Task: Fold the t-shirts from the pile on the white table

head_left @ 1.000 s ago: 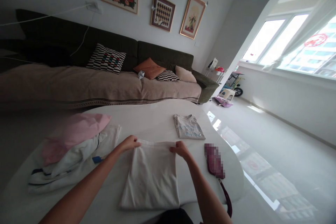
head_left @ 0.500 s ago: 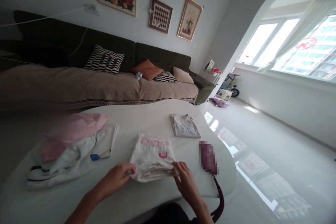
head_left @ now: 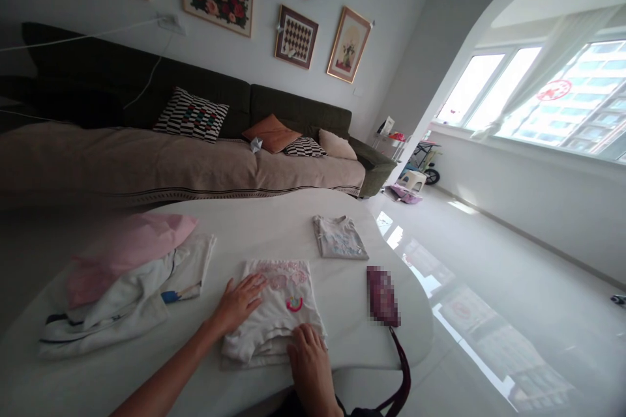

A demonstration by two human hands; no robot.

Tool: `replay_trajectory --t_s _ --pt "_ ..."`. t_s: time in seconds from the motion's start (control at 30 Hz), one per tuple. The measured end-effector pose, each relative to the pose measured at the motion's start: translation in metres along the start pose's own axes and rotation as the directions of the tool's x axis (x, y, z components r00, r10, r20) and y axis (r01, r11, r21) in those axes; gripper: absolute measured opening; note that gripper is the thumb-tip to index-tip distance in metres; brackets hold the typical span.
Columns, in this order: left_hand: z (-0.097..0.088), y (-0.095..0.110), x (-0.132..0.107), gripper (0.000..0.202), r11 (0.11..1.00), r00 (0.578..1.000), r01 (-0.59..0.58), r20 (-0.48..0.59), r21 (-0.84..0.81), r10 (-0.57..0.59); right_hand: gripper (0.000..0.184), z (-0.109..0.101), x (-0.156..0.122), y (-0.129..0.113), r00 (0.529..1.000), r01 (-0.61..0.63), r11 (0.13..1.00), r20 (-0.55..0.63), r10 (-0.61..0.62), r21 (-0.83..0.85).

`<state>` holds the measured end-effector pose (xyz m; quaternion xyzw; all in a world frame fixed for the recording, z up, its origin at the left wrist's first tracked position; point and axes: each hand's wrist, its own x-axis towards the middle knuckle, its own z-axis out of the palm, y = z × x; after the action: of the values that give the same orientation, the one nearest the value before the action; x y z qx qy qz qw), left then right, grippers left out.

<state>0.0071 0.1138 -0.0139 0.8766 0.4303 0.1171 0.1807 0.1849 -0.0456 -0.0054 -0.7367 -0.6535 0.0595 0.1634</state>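
Observation:
A white T-shirt (head_left: 281,319) with pink print and a small rainbow patch lies folded on the white table (head_left: 244,221), its neckline towards me. My left hand (head_left: 240,300) rests on its upper left part, fingers stretched out. Near the neckline on the right, my right hand (head_left: 309,358) lies on the cloth with its fingers slightly bent and nothing gripped. Farther back, a folded grey T-shirt (head_left: 341,238) lies flat. On the left is a loose pile with a pink garment (head_left: 132,251) over a white garment (head_left: 112,313).
A blurred-out maroon item (head_left: 383,296) with a dark strap (head_left: 403,371) lies by the table's right edge, the strap hanging over. Behind the table stands a dark green sofa (head_left: 288,101) with cushions. Glossy floor (head_left: 479,287) stretches away on the right.
Both hands have let go of the shirt's near corners. The left moved up onto the print, the right down beside the neckline. The shirt now lies flat, slightly nearer to me.

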Motion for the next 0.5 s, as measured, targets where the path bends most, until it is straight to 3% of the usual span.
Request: replay_trajectory --t_s 0.1,0.2,0.27,0.33,0.4,0.43,0.5 --pt "0.014 0.005 -0.033 0.044 0.998 0.996 0.014 -0.086 0.064 -0.008 0.027 -0.019 0.011 0.02 0.994 -0.04 0.999 0.104 0.041 -0.015" --pt "0.036 0.034 -0.071 0.045 0.993 0.986 0.063 -0.159 0.099 -0.047 0.028 -0.028 0.044 0.034 0.991 -0.048 0.999 0.122 0.049 -0.003" --pt "0.053 0.059 -0.091 0.048 0.998 0.995 0.032 -0.098 0.051 -0.027 0.035 -0.027 0.071 0.036 0.99 -0.041 0.999 0.133 0.037 0.025" --pt "0.06 0.08 -0.102 0.05 0.99 0.992 -0.116 0.042 -0.077 0.12 0.041 -0.027 0.094 0.036 0.991 -0.043 0.997 0.128 0.035 0.06" --pt "0.054 0.092 -0.103 0.049 0.942 0.951 -0.262 0.113 -0.208 0.289 0.042 -0.032 0.107 0.039 0.994 -0.081 0.993 0.076 0.075 0.088" --pt "0.046 0.094 -0.099 0.049 0.926 0.941 -0.294 0.098 -0.236 0.324 0.041 -0.037 0.107 0.043 0.993 -0.118 0.988 0.037 0.114 0.099" --pt "0.028 0.09 -0.089 0.046 0.938 0.956 -0.28 0.024 -0.203 0.291 0.036 -0.049 0.097 0.056 0.974 -0.219 0.969 -0.037 0.225 0.115"
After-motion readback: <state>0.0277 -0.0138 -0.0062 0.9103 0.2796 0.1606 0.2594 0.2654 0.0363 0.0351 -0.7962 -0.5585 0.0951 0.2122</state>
